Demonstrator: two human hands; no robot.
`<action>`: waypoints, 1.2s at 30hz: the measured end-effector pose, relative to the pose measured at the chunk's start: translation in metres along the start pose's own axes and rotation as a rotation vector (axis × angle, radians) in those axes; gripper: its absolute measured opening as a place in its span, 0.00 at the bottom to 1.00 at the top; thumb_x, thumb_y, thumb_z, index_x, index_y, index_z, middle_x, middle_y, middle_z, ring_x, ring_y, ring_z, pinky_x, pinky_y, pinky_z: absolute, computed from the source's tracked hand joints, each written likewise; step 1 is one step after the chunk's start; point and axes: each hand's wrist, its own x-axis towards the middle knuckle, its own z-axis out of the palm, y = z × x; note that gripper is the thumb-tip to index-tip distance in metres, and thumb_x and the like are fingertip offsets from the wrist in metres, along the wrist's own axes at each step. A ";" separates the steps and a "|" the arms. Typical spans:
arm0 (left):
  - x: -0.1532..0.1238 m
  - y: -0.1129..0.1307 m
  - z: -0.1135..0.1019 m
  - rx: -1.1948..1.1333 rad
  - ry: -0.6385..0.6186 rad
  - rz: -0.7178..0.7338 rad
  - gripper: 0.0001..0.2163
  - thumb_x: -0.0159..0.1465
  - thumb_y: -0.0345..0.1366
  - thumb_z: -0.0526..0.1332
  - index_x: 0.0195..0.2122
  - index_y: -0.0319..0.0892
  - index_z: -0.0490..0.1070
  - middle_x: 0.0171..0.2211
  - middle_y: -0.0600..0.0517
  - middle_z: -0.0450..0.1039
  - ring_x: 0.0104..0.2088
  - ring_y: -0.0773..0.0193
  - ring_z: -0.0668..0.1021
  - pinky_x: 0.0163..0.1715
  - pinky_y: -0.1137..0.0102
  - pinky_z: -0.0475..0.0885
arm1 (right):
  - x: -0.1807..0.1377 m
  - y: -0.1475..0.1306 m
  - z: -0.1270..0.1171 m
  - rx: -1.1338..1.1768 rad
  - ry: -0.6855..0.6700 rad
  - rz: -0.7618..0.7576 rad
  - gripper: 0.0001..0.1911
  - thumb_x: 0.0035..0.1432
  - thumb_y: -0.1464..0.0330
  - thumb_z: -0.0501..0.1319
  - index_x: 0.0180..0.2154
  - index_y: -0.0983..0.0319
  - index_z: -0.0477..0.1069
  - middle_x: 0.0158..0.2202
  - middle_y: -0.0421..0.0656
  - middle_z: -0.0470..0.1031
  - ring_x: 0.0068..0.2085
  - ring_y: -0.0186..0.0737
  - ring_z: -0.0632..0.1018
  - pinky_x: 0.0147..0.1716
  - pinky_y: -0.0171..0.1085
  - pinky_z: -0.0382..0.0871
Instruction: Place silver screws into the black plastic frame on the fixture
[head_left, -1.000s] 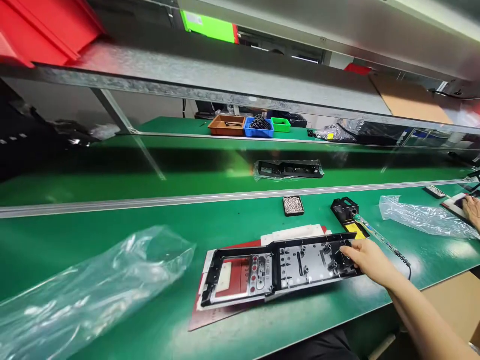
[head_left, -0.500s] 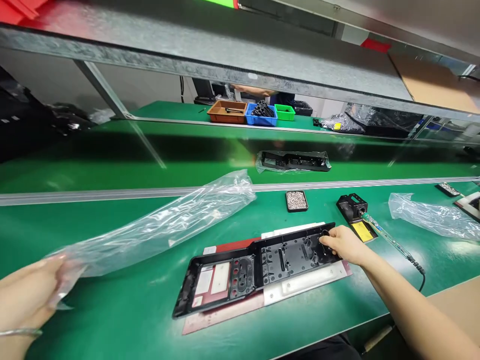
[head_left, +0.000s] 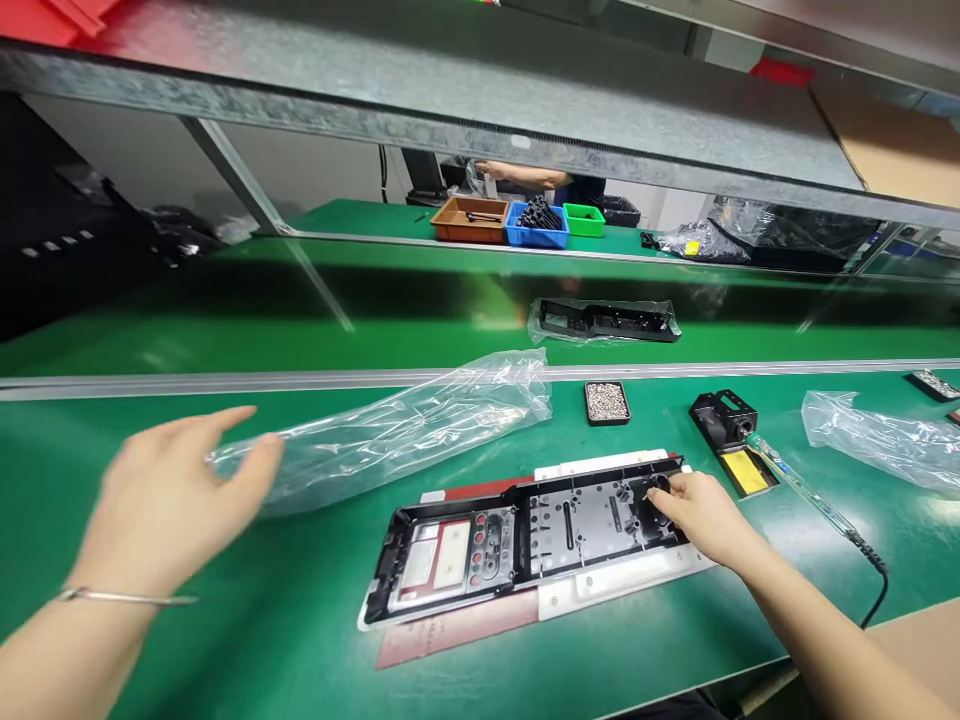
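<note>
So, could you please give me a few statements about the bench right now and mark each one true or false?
1. The right hand rests on the black plastic frame. True.
2. The left hand grips the clear plastic bag. False: it is open, its fingertips at the bag's end, not closed on it.
3. The small tray of screws sits beyond the frame. True.
4. The soldering iron stand lies left of the frame. False: it stands to the right.
5. The blue bin is between an orange and a green one. True.
</note>
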 end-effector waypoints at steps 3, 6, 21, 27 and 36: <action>-0.007 0.039 0.009 -0.054 -0.028 0.069 0.31 0.65 0.55 0.32 0.59 0.44 0.57 0.63 0.46 0.54 0.64 0.55 0.58 0.63 0.53 0.55 | 0.000 0.002 0.005 -0.037 0.025 0.021 0.22 0.70 0.63 0.55 0.29 0.74 0.61 0.25 0.41 0.55 0.25 0.23 0.53 0.25 0.24 0.42; 0.004 0.076 0.027 -0.071 -0.150 0.143 0.27 0.67 0.54 0.35 0.62 0.52 0.53 0.67 0.48 0.47 0.66 0.50 0.53 0.62 0.41 0.49 | -0.001 0.002 0.011 -0.079 0.038 0.044 0.23 0.71 0.60 0.54 0.31 0.73 0.63 0.26 0.41 0.58 0.26 0.25 0.53 0.25 0.26 0.41; 0.060 0.140 0.094 -0.130 -0.584 0.546 0.32 0.62 0.58 0.53 0.64 0.51 0.51 0.69 0.49 0.38 0.68 0.44 0.41 0.63 0.37 0.36 | 0.046 -0.059 -0.044 -0.235 0.176 -0.256 0.13 0.70 0.67 0.54 0.43 0.70 0.71 0.38 0.45 0.65 0.40 0.30 0.67 0.47 0.31 0.64; 0.061 0.100 0.076 -0.095 -0.539 0.482 0.33 0.60 0.62 0.49 0.64 0.57 0.49 0.69 0.51 0.37 0.68 0.43 0.43 0.62 0.35 0.38 | 0.126 -0.083 -0.034 -0.352 0.097 -0.316 0.12 0.69 0.69 0.56 0.46 0.73 0.68 0.43 0.48 0.64 0.49 0.35 0.67 0.55 0.40 0.66; 0.032 0.026 0.063 -0.132 -0.269 0.387 0.27 0.64 0.55 0.48 0.61 0.49 0.60 0.66 0.46 0.49 0.67 0.45 0.51 0.63 0.44 0.47 | 0.147 -0.089 -0.029 -0.480 -0.001 -0.353 0.14 0.69 0.68 0.57 0.49 0.73 0.66 0.45 0.49 0.62 0.50 0.37 0.66 0.56 0.41 0.66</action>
